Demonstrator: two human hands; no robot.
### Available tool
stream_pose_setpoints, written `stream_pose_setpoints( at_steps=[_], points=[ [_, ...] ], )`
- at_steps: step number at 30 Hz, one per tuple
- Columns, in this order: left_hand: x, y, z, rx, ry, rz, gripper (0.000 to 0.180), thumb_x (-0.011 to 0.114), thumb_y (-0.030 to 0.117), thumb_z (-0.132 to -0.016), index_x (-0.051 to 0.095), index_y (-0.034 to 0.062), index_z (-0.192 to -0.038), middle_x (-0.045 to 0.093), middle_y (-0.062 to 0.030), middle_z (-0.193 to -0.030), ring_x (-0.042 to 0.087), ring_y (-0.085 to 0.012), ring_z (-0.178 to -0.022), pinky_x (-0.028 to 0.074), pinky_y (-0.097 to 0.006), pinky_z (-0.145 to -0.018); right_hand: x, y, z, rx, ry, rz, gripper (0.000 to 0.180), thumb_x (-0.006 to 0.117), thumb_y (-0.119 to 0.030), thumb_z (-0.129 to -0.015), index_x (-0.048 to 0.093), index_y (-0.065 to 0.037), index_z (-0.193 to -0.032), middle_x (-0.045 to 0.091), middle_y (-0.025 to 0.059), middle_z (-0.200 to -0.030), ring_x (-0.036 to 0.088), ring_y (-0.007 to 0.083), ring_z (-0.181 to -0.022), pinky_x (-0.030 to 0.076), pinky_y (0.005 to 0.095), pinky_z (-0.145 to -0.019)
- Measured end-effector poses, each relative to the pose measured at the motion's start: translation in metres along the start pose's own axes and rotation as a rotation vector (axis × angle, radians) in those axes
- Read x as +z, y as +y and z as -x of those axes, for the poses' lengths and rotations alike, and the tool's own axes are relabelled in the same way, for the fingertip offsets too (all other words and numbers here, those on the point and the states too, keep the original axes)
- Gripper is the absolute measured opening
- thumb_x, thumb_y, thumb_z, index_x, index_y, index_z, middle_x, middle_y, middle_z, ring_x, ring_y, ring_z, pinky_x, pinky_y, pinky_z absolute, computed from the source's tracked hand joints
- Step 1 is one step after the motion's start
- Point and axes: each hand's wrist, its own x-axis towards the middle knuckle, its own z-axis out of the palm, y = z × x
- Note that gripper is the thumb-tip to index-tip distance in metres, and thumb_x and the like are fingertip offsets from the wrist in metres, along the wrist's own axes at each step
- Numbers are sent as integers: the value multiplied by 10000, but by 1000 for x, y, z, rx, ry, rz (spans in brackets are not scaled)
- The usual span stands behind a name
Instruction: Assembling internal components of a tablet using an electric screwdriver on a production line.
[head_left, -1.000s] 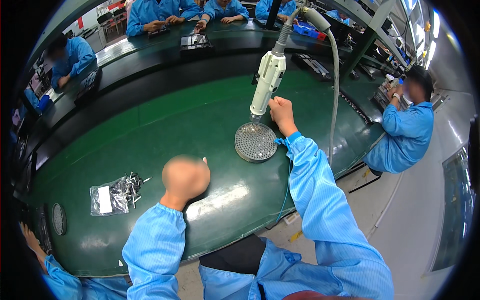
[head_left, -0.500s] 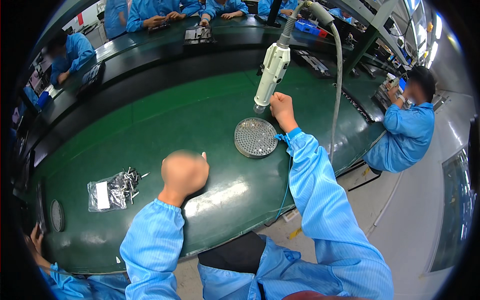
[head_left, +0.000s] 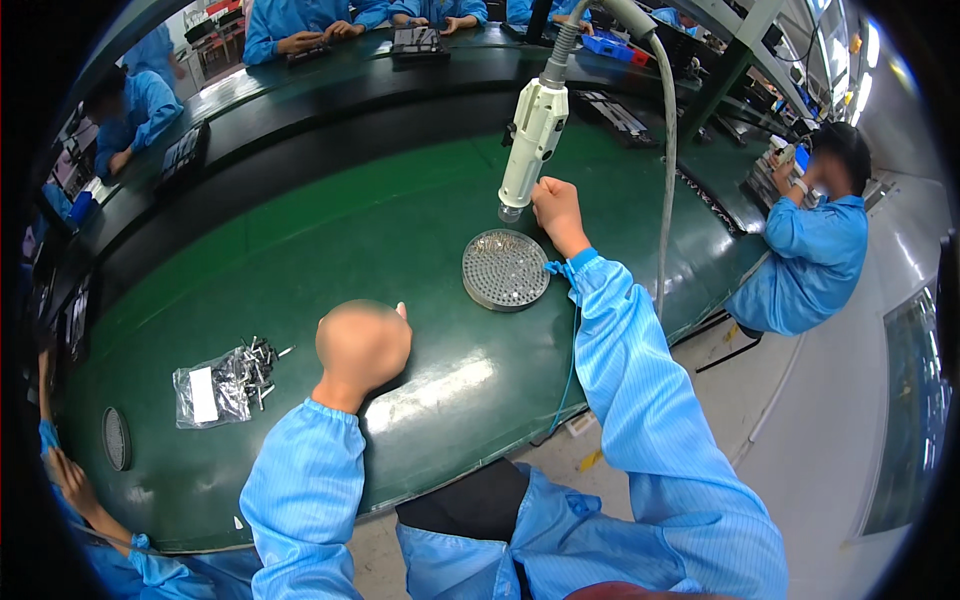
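My right hand [head_left: 560, 216] is closed, its fingers curled, just right of the lower end of a hanging white electric screwdriver [head_left: 533, 145]. Whatever the fingers hold, if anything, is hidden. Just below and left of that hand, a round, clear-rimmed screw tray [head_left: 505, 271] full of small holes lies on the green mat, with shiny screws near its far side. Nearer to me, my left hand [head_left: 362, 348] is over the mat, its thumb sticking up. A blur covers it and its other fingers cannot be made out.
Left of my left hand lies a clear plastic bag [head_left: 205, 394] with small black and silver parts [head_left: 262, 370] spilling out. A second round tray [head_left: 116, 438] sits near the left edge. The screwdriver's grey cable [head_left: 668, 180] hangs at right. Co-workers in blue [head_left: 815, 245] sit around the bench.
The whole view has shifted slightly. Both my hands keep nearly the same poses. At the far left, a co-worker's hand and arm have moved further into view.
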Motion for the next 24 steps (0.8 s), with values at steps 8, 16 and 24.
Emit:
stream_pose_setpoints(
  at_steps=[8, 16, 24],
  points=[
    [0, 0, 0, -8, 3, -5, 492, 731, -10, -769, 371, 112, -456, 365, -33, -418, 342, -225, -353, 229, -360, -414, 3, -4, 1, 4, 20, 28, 558, 751, -232, -923, 341, -80, -577, 309, -53, -565, 269, 67, -560, 234, 334, -478],
    [0, -1, 0, 3, 0, -4, 488, 734, -10, -765, 370, 111, -463, 360, -35, -424, 332, -227, -355, 227, -359, -414, 3, -7, 2, -8, 31, 60, 559, 750, -225, -924, 341, -79, -573, 320, -53, -560, 275, 67, -558, 243, 333, -475],
    [1, -2, 0, 3, 0, 0, 489, 734, -2, -770, 370, 111, -464, 364, -35, -424, 337, -228, -354, 231, -358, -413, 3, -3, 1, -14, 19, 70, 548, 745, -223, -928, 348, -82, -578, 321, -56, -564, 273, 67, -561, 239, 330, -476]
  ],
)
